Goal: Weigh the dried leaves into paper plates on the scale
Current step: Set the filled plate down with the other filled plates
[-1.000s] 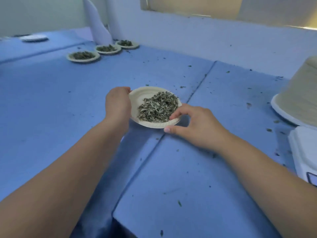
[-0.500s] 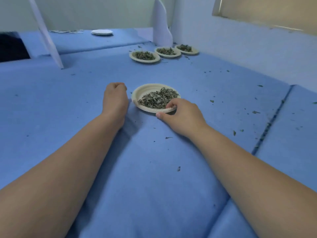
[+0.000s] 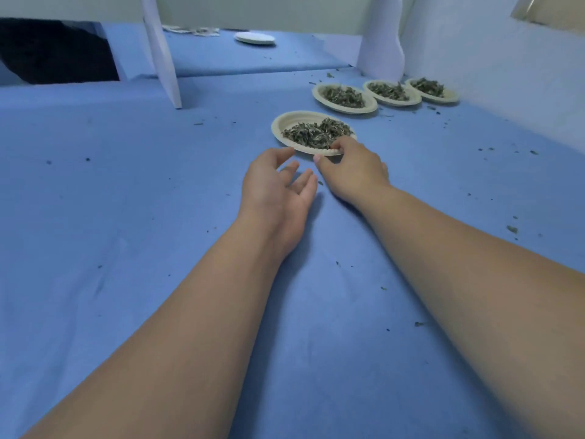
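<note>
- The right hand [image 3: 351, 167] covers the near rim of the paper plate [image 3: 281, 123] where it pinches it. Its other fingers are out of sight behind the hand.
- The left forearm [image 3: 190, 327] and right forearm [image 3: 474, 280] both run off the lower edge of the frame.
- The dark shape [image 3: 53, 49] at upper left is cut by the left edge, and what it is cannot be told.
- The white upright [image 3: 161, 52] and the curved white sheet [image 3: 383, 42] are cut by the top edge.
- The far white plate [image 3: 254, 38] at top centre is too distant to show any contents. The flat litter [image 3: 193, 30] to its left is blurred.
- The dark specks [image 3: 511, 229] at right are too small to identify.
</note>
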A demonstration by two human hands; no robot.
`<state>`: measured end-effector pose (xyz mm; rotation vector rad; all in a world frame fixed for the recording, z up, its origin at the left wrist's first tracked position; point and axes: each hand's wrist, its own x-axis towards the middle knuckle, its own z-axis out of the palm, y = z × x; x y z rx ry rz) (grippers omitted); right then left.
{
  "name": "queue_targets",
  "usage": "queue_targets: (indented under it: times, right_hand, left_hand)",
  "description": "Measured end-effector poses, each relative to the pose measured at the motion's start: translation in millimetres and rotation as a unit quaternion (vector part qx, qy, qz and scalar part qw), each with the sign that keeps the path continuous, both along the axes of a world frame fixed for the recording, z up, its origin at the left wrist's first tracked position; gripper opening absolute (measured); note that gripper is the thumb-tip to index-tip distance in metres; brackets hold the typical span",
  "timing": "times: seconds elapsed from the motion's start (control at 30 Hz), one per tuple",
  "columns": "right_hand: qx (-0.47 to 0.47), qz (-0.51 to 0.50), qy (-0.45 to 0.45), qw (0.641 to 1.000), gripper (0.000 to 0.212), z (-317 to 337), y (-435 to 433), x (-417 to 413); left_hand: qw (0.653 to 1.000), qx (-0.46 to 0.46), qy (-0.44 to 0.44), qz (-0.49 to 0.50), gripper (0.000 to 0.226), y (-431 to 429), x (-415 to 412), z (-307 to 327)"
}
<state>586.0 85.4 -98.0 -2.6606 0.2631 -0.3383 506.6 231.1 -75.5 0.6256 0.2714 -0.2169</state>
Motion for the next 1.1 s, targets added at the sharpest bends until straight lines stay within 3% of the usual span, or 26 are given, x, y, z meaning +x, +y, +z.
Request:
queue_targets:
  times: [0.47,0.9,1.1]
  right_hand:
    - [-0.024,0.024,0.002,0.999,0.054,2,29,84]
    - [-0.043,0.012,0.027,0.999,0.081,-2,21,68]
    - [-0.054,0.045,0.049,0.996,0.069,-1,-2,17]
  left_hand:
    - [0.991,-0.126,0.037,0.013,0.032,8,12,-9]
    - [0.994,-0.11,0.021,-0.003,0.028,4,5,-5]
    - [1.0,0.006,-0.016,-0.021,0.02,-7,-2,0]
